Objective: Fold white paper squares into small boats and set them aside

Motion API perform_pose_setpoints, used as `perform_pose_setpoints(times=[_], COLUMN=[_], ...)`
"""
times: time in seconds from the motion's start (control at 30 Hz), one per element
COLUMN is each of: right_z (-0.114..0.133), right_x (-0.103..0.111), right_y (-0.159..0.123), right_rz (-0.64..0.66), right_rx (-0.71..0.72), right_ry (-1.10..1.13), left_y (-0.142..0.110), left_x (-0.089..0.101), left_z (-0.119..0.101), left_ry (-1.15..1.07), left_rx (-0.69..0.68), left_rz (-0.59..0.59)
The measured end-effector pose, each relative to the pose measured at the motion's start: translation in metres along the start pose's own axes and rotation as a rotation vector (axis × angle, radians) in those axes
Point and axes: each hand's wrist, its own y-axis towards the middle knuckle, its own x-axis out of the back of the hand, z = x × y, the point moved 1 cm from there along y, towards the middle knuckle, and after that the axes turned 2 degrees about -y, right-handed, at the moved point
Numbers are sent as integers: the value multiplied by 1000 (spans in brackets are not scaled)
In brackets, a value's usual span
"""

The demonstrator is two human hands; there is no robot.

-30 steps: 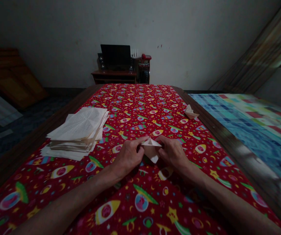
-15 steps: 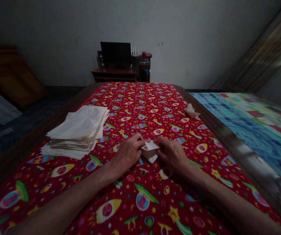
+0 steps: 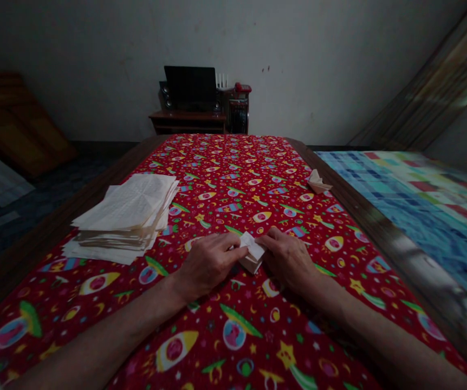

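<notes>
At the far left we see a wooden cabinet (image 3: 22, 124). Nearer, on the left of the red patterned tablecloth (image 3: 233, 352), lies a stack of paper (image 3: 123, 203); its top sheet carries faint lines of print, too small for us to read. Beyond the table's far end stands a dark screen (image 3: 190, 86). Near the middle, our left hand (image 3: 209, 265) has thumb and fingers drawn narrow, pinching the left side of a small folded paper (image 3: 252, 253). That paper sits low over the cloth, between our two hands. Our right hand (image 3: 290, 260) grips its right side, fingers close together. Farther right, near the table's edge, rests a second folded piece (image 3: 318, 183). At the right spreads a checked bedcover (image 3: 400, 211).
</notes>
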Motion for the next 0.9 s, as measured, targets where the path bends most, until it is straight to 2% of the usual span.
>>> perform_pose_setpoints(times=[0.1,0.2,0.27,0.33,0.47,0.57,0.9], right_z=[-1,-2,-4,-7,-11,-12,-11], right_x=[1,3,3,2,1,1,4], right_y=[-4,-10,-13,-14,-14,-13,-14], right_rz=[-66,-209,-265,-264,-212,-186,-140], right_rx=[79,251,359,424,423,402,413], right_ry=[-31,-77,-79,-50,61,123,71], left_y=[-2,-4,-4,-3,-1,-2,-4], left_x=[0,0,0,1,1,1,-1], left_z=[3,6,7,6,4,4,7], left_ry=[20,-19,-57,-59,-23,-19,-91], left_rx=[43,103,103,69,-3,-13,-68], left_rz=[83,191,216,194,142,160,236])
